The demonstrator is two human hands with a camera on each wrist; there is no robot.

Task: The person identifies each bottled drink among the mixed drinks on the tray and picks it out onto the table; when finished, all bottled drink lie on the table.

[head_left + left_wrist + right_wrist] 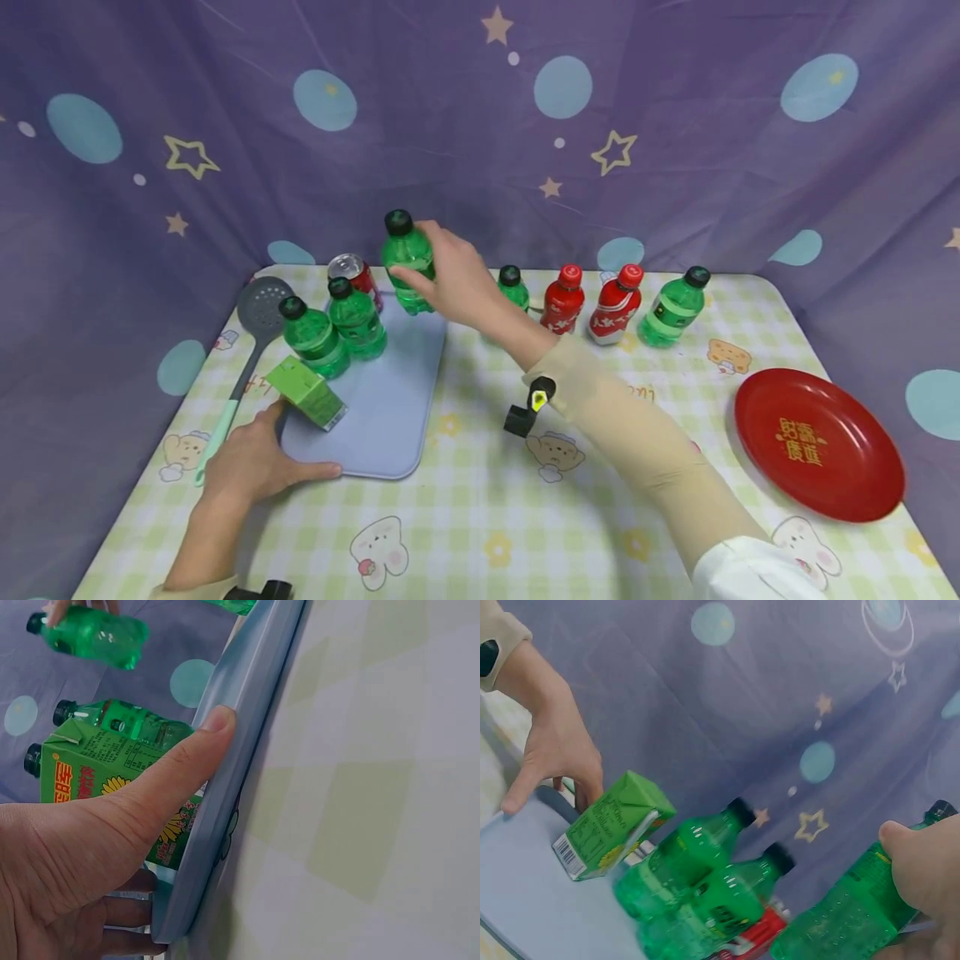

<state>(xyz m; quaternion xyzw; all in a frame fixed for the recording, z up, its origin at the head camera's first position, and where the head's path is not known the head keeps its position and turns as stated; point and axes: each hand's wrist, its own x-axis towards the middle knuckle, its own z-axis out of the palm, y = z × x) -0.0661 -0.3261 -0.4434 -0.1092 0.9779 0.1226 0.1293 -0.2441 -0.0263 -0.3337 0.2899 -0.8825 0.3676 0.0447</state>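
My right hand (457,271) grips a green soda bottle (407,254) with a black cap, held upright above the far part of a pale blue tray (390,417). In the left wrist view the bottle's base hangs apart from the tray. My left hand (251,454) touches the tray's near left corner, its thumb stretched along the near rim and its other fingers at the left side. Close to it stands a green drink carton (615,829). Two green bottles (315,337) stand behind the carton, and a red can (356,275) is partly hidden behind them.
A grey slotted spatula (262,312) with a mint handle lies left of the tray. Right of the tray stand a partly hidden green bottle (512,287), two red bottles (562,300) and another green bottle (675,308). A red plate (817,483) lies at the table's right.
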